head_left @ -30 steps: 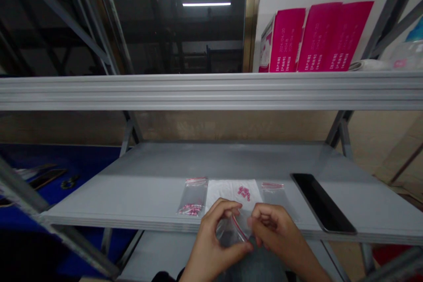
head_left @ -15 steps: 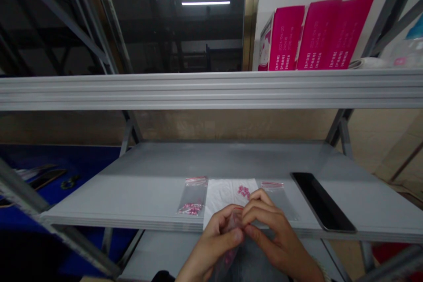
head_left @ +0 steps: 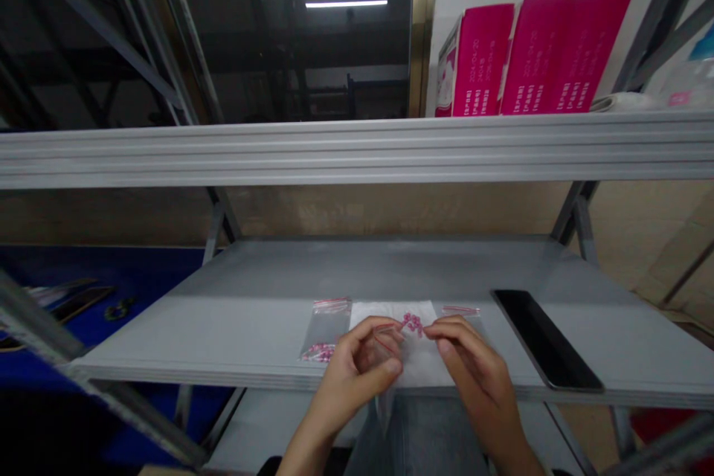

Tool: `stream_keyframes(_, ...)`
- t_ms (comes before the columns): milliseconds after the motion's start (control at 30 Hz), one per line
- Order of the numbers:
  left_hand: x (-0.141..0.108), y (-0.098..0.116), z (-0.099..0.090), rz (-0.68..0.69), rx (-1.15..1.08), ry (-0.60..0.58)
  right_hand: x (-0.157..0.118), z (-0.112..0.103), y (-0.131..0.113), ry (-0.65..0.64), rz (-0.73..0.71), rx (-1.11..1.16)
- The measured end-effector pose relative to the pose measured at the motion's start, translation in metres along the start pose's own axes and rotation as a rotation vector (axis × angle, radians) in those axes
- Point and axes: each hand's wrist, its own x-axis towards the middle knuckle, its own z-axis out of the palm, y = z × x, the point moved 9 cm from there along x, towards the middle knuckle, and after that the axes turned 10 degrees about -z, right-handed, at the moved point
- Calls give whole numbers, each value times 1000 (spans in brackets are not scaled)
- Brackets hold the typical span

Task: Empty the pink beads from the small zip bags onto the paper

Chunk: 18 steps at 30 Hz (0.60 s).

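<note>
My left hand [head_left: 365, 364] is closed on a small clear zip bag [head_left: 386, 405] with a red seal line, which hangs below the fingers. To its right, my right hand [head_left: 474, 361] has thumb and forefinger together near the pink beads [head_left: 413, 323]; what they pinch, if anything, is too small to make out. Those beads lie on a white sheet [head_left: 427, 366]. Left of the sheet rests a zip bag of pink beads [head_left: 318, 352], partly behind my left hand. Another clear zip bag [head_left: 473, 318] lies at the right, largely covered by my right hand.
A black phone-like slab [head_left: 544, 338] lies on the grey shelf [head_left: 184, 323] at the right. Above runs an upper shelf edge [head_left: 335, 152] with pink boxes [head_left: 544, 52] on it. Grey metal posts stand at both sides.
My hands have moved apart. My right hand has left the bag and moved right, while my left hand has shifted slightly left and up with the bag.
</note>
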Motion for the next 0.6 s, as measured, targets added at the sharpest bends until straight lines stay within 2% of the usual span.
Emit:
stream_keyframes(67,8,15,-10,87,262,58,-7,1,18,37,80,-65)
stream_keyframes(133,20,26,-15,164,534,85,-13,10,31,-1,101,-171)
stream_keyframes(267,47,25,-11,220,946,-4,-16,32,38,-94,38,-451)
stream_keyframes(467,72,4,-5,186,1127,-156,-11,49,38,-176,21,-764)
stream_keyframes(600,77,-5,0,182,1194,-219,-9,52,41,-215,35,-819)
